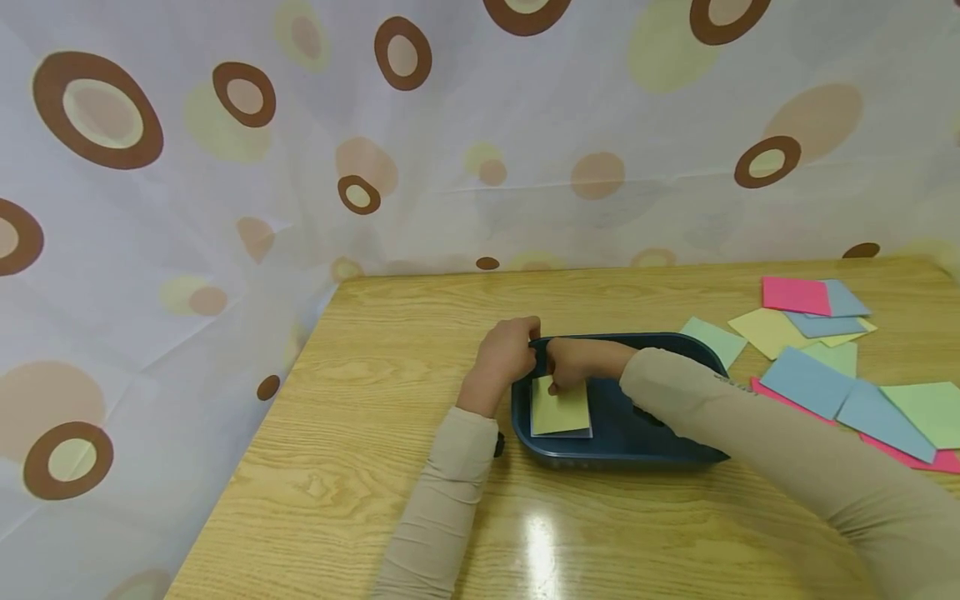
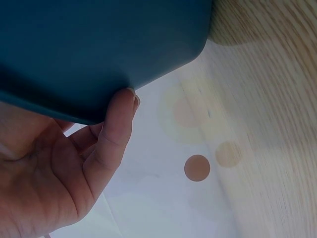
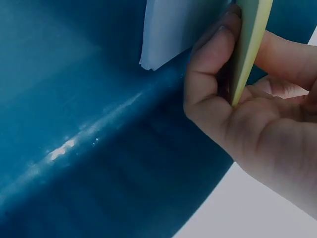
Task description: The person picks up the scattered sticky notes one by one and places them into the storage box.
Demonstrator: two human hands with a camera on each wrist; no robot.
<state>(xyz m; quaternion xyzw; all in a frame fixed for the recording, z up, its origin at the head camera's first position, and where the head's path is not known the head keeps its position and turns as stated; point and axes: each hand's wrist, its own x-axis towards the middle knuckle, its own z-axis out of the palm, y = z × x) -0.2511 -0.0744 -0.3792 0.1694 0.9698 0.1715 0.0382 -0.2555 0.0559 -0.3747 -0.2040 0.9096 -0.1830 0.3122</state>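
Note:
A dark blue plastic basin (image 1: 622,433) stands on the table in the head view. Its back left rim is gripped by my left hand (image 1: 504,360), whose thumb presses the wall in the left wrist view. Inside the basin's left end, my right hand (image 1: 573,362) pinches a yellow paper piece (image 1: 562,410) between thumb and fingers. In the right wrist view, the yellow paper (image 3: 251,47) shows edge-on in that hand. A pale bluish paper piece (image 3: 168,34) lies in the basin close by, and its edge peeks out under the yellow one in the head view.
On the wooden table (image 1: 360,400), right of the basin, lie loose papers: a pink sheet (image 1: 797,297), a blue sheet (image 1: 806,382), a green sheet (image 1: 926,412) and several others, some overlapping. A patterned curtain (image 1: 450,225) hangs along the back and left table edges.

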